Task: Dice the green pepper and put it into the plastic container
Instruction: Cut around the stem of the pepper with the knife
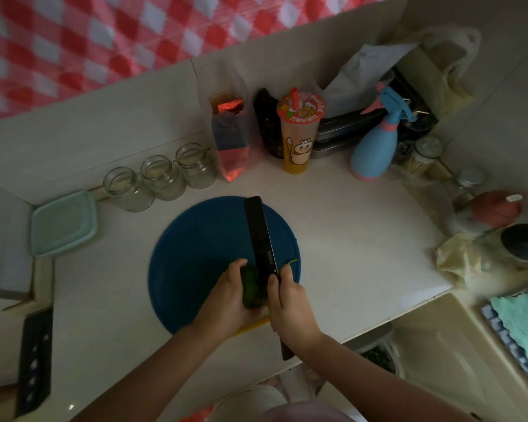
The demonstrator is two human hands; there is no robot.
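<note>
A green pepper (251, 287) lies on the near edge of a round blue cutting board (195, 254). My left hand (229, 296) grips the pepper from the left. My right hand (290, 306) is closed on the handle of a black cleaver (261, 236), whose blade rests on the pepper's right side and points away from me. A small green piece, maybe the stem (291, 262), lies just right of the blade. A teal plastic container (63, 222) sits at the far left of the counter, apart from the board.
Three empty glass jars (162, 178) stand behind the board. A drink cup (299, 132), snack bags, stacked trays and a blue spray bottle (375, 147) crowd the back right. Bottles and a cloth sit at the right edge. A second knife (34, 360) lies at the lower left.
</note>
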